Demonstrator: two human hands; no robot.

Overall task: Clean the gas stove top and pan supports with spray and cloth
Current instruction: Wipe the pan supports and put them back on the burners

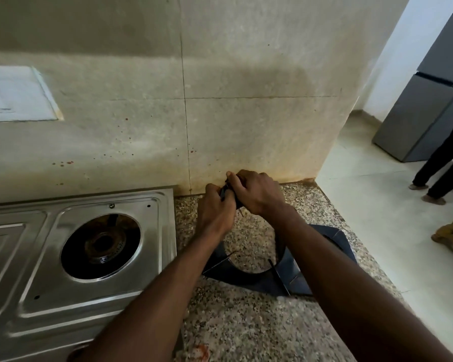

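dark cloth (227, 192), perhaps: left hand (215, 214), right hand (258, 194)

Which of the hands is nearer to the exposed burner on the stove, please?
Left. The left hand is up and right of the burner; the right hand lies beyond it, farther right.

The stove top (89, 296) is pressed steel, brushed and glossy. Its burner (102, 246) is dull, rust-browned metal. The counter (246, 330) is smooth speckled stone. Near its right edge, the pan support (285, 282) looks like matt black metal. The dark piece (226, 192) that my left hand (215, 212) and right hand (256, 192) pinch is matt too.
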